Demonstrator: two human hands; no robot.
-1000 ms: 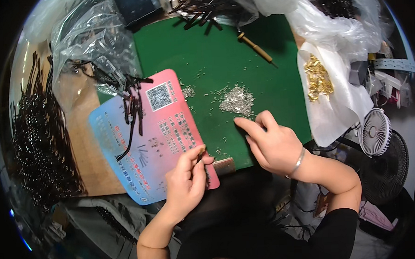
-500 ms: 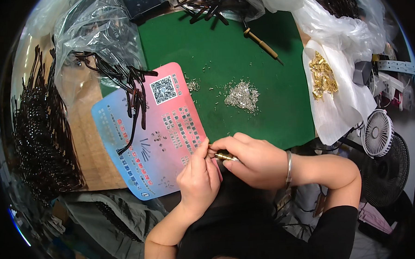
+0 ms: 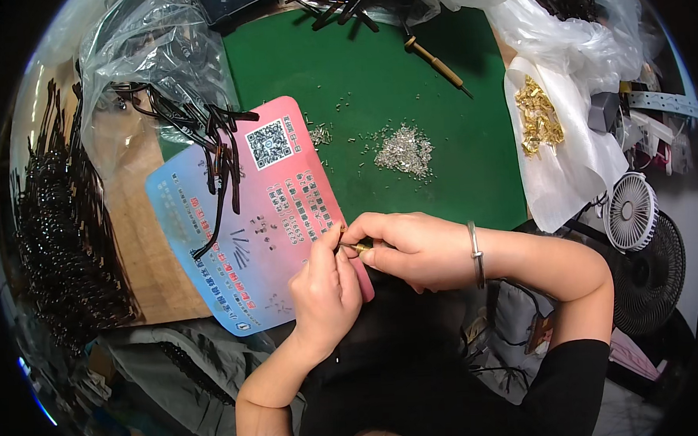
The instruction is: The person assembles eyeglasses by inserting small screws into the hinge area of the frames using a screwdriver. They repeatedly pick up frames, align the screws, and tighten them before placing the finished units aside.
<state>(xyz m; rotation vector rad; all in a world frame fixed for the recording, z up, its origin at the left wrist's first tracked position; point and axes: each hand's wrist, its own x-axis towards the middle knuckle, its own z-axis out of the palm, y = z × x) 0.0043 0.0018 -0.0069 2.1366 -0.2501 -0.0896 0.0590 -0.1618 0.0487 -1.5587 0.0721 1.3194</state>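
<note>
While the two hands meet at the near edge of the pink and blue card (image 3: 232, 223), a small brass-coloured piece (image 3: 360, 248) sits between their fingertips, just above the card's right corner. The right hand (image 3: 417, 250) pinches this piece with thumb and forefinger pressed together. The left hand (image 3: 325, 289) is closed around a thin dark part that goes into the piece, though what exactly it grips is too small to tell. To do this joining well, it seems best that both hands keep low and close to the body, so the small piece stays steady and does not slip out.

On the card lie several black cords (image 3: 218, 157), and a few tiny parts are scattered near its middle. Further away, on the green mat (image 3: 455, 159), there is a heap of small silver pieces (image 3: 404, 148), well apart from the hands. At the far side a wooden-handled tool (image 3: 435, 58) rests on the mat. To the right, gold clips (image 3: 538, 116) lie on a clear plastic bag (image 3: 573, 169), and a small white fan (image 3: 630, 209) stands beside the bench. Many dark strands (image 3: 53, 231) fill the left side. Nothing stands between the hands and the silver heap.
</note>
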